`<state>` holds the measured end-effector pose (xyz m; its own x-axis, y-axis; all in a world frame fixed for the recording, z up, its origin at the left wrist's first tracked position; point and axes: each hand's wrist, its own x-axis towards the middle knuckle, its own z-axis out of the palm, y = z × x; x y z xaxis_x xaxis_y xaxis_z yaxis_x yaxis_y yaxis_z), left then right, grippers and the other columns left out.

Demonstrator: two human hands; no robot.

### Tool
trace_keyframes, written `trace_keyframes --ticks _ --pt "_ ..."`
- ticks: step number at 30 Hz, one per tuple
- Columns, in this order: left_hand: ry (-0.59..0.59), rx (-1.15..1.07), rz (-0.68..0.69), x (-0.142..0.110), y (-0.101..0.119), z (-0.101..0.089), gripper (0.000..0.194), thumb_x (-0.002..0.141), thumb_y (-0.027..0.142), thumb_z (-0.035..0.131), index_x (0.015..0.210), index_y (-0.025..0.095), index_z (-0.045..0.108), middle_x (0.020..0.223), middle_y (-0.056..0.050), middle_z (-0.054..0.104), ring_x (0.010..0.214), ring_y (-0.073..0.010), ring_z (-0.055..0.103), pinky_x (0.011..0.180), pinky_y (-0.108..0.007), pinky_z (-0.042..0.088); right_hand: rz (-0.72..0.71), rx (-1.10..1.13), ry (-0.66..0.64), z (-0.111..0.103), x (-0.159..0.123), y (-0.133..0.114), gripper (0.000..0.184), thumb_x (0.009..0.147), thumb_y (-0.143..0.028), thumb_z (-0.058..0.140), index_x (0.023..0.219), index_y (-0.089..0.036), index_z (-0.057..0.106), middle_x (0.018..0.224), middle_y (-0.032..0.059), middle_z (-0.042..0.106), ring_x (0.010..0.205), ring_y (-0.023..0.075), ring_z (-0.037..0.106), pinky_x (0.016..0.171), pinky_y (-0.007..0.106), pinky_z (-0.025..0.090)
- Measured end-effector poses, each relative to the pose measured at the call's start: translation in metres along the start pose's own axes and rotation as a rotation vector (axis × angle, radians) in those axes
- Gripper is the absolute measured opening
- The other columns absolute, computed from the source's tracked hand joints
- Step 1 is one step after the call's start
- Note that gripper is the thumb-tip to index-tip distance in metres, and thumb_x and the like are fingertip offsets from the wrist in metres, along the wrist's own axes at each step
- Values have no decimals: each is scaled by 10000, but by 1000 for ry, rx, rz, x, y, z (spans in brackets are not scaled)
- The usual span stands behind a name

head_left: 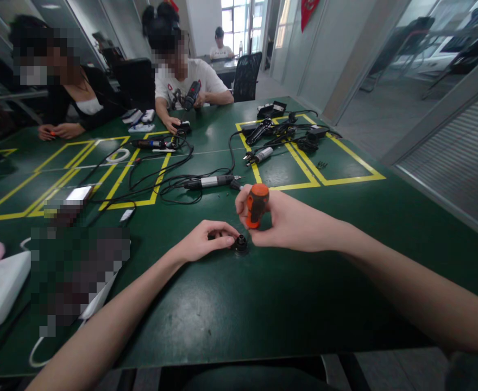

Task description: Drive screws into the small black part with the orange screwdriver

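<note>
The right hand (pixel 283 220) is closed around a stubby orange and dark-grey screwdriver handle (pixel 257 207), its fingers curled about the grip and the thumb extended below it. The handle stands nearly upright, above and just right of a small, round, black stepped part (pixel 241 245), which sits on the dark green tabletop (pixel 304 304). The left hand (pixel 206 240) has its fingers bent and drawn together, with fingertips at the part's left edge; whether they pinch it or merely rest there cannot be told from this view.
</note>
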<state>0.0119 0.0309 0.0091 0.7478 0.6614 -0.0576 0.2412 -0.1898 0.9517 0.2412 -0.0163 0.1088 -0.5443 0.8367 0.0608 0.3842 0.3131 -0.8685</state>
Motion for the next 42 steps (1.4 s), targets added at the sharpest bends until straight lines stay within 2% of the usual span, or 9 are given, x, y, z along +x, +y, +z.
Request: trace_keyframes --ticks 6,11,16,20,28,31,34,38,42 --pt "-2 -9 -16 0 4 0 486 853 570 723 976 102 768 749 -41 706 651 -136 570 627 -240 404 -8 53 -7 -4 -2 -2 339 720 -141 724 1009 -194 555 849 -23 643 743 140 609 690 276 500" --pt "4 -36 -6 0 3 -1 486 853 562 744 1006 101 776 754 -43 723 653 -132 590 625 -231 426 -5 54 -1 -6 -2 -2 355 727 -164 742 1038 -191 574 857 -21 662 746 142 623 702 279 518" --pt "6 -7 -34 0 2 2 472 703 461 896 1003 115 779 741 -26 731 608 -113 573 595 -220 436 1 21 -4 -9 -3 -4 422 714 -106 724 1111 -195 613 904 -16 706 770 148 671 741 274 534" --pt "44 29 -54 0 3 5 401 640 375 939 921 135 785 699 5 702 599 -102 554 585 -212 420 8 -30 -17 -12 -4 -7 448 727 -117 739 1157 -200 645 937 -6 732 809 167 707 765 280 541" --pt "19 46 -77 0 0 4 398 727 371 894 1014 115 792 720 -8 707 606 -105 545 589 -214 429 28 37 -27 -12 -2 -5 404 735 -110 729 1124 -177 641 890 -1 751 775 164 723 714 266 541" --pt "31 70 -34 1 1 4 373 788 354 843 1071 119 784 766 -9 702 606 -93 517 586 -202 418 32 93 -48 -13 0 -4 402 731 -105 730 1115 -177 634 879 -5 757 788 173 745 724 271 555" --pt "67 59 19 2 0 4 392 833 330 785 1163 121 752 875 -42 723 683 -115 572 617 -206 444 42 132 -68 -15 1 -3 395 734 -103 732 1108 -178 627 875 -7 765 808 182 763 749 283 570" --pt "105 4 23 2 -4 4 462 823 316 765 1232 107 719 914 -66 733 745 -143 622 629 -217 459 48 207 -90 -14 4 3 417 761 -124 740 1157 -164 614 897 19 795 853 195 775 780 305 583" --pt "134 -87 5 3 -3 3 443 782 261 755 1192 97 727 868 -62 744 723 -140 634 645 -228 481 24 284 -130 -13 7 11 447 778 -98 716 1210 -145 614 914 35 808 878 199 783 803 319 588"
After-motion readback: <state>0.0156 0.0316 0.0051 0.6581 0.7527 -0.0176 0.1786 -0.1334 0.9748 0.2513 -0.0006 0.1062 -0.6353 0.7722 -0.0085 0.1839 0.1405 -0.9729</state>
